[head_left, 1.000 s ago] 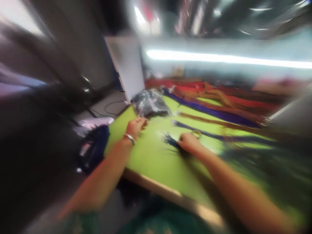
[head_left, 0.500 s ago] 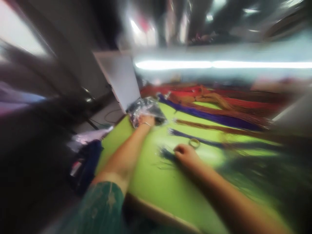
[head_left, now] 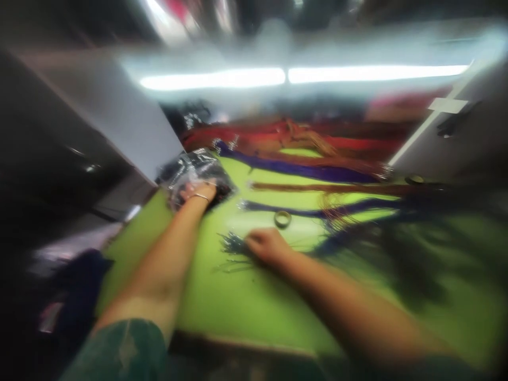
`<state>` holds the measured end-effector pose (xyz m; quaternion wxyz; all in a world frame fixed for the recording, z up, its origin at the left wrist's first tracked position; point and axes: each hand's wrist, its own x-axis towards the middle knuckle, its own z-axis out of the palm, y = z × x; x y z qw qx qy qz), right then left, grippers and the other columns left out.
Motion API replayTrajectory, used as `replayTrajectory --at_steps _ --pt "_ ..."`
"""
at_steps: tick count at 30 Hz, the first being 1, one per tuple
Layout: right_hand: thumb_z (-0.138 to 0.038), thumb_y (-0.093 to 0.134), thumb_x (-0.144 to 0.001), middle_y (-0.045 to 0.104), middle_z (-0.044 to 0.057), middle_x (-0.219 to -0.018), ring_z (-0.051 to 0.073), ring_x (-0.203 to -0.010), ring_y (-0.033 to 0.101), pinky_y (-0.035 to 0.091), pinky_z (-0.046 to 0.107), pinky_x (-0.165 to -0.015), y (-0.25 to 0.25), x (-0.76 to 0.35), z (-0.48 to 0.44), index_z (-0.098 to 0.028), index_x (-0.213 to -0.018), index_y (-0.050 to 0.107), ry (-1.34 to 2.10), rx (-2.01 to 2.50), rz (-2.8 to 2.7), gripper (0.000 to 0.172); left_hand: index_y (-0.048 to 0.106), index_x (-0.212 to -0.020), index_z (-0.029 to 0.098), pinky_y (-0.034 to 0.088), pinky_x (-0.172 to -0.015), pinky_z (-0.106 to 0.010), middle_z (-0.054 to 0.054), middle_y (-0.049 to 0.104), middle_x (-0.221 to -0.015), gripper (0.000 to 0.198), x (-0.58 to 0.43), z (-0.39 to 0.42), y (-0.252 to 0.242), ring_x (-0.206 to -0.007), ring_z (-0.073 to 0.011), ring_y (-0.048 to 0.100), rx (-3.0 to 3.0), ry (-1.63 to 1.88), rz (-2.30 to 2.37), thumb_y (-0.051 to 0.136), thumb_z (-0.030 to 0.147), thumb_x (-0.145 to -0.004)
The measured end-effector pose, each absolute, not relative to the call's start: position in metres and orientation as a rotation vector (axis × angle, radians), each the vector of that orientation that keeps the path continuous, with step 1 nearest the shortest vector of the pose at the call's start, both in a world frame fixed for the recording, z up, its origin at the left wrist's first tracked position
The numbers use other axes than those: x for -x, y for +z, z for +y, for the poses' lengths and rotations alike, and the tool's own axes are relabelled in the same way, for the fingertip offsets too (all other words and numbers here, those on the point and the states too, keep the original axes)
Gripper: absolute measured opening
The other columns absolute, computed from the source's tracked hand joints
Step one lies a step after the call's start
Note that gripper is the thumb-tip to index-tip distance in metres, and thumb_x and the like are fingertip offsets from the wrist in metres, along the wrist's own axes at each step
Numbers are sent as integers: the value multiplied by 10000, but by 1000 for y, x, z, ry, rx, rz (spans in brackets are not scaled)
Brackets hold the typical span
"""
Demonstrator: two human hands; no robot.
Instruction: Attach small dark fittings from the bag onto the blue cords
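Note:
My left hand (head_left: 200,190) reaches onto or into a clear plastic bag (head_left: 202,157) with dark contents, at the far left of the table. Its fingers are blurred among the plastic, so their grip does not show. Closer to me, my right hand (head_left: 270,246) is closed around a bundle of dark wires (head_left: 233,243). The metal-tipped ends stick out to the left of the fist, and a few loose wires lie just below them. A roll of tape (head_left: 282,219) lies on the table behind my right hand.
On the green table (head_left: 238,307), a blue wire bundle (head_left: 286,210), a brown bundle (head_left: 317,187) and a purple bundle (head_left: 309,170) lie lengthwise. Red and orange wires (head_left: 278,135) stretch along the back. Pale panels stand at left (head_left: 130,121) and right (head_left: 444,132).
The camera view has swung to the right, so everything appears further left. My left hand stays at the bag, and my right hand still holds the wire bundle.

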<state>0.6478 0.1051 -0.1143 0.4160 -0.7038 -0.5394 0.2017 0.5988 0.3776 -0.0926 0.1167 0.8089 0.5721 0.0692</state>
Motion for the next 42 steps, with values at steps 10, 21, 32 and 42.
replayTrajectory --at_steps 10,21,32,42 --pt "-205 535 -791 683 6 -771 104 -689 578 388 192 -653 -88 -634 96 -181 -827 677 389 1679 -1454 149 610 -1151 137 355 -930 -541 -204 559 -1206 505 -559 345 -95 -1111 -390 490 -2617 316 1332 364 440 -831" --pt "-183 531 -745 632 0 -642 84 -548 490 363 199 -551 -64 -641 88 -160 -726 649 427 1627 -1410 122 690 -934 111 481 -765 -277 -92 703 -898 350 -514 317 -84 -815 -177 633 -1931 1126 968 521 369 -769" --pt "-245 589 -705 614 -7 -593 58 -467 437 347 179 -447 -30 -639 82 -153 -717 660 495 1587 -1260 117 635 -665 191 392 -505 -274 -27 579 -479 318 -490 289 -69 -501 -208 582 -2336 -4 1223 743 445 -509" --pt "-256 543 -728 568 -7 -567 85 -529 464 380 202 -520 -51 -638 92 -144 -646 636 553 1570 -1157 166 650 -791 201 414 -522 -244 9 605 -611 226 -505 288 -82 -533 -138 544 -2203 345 891 679 252 -573"
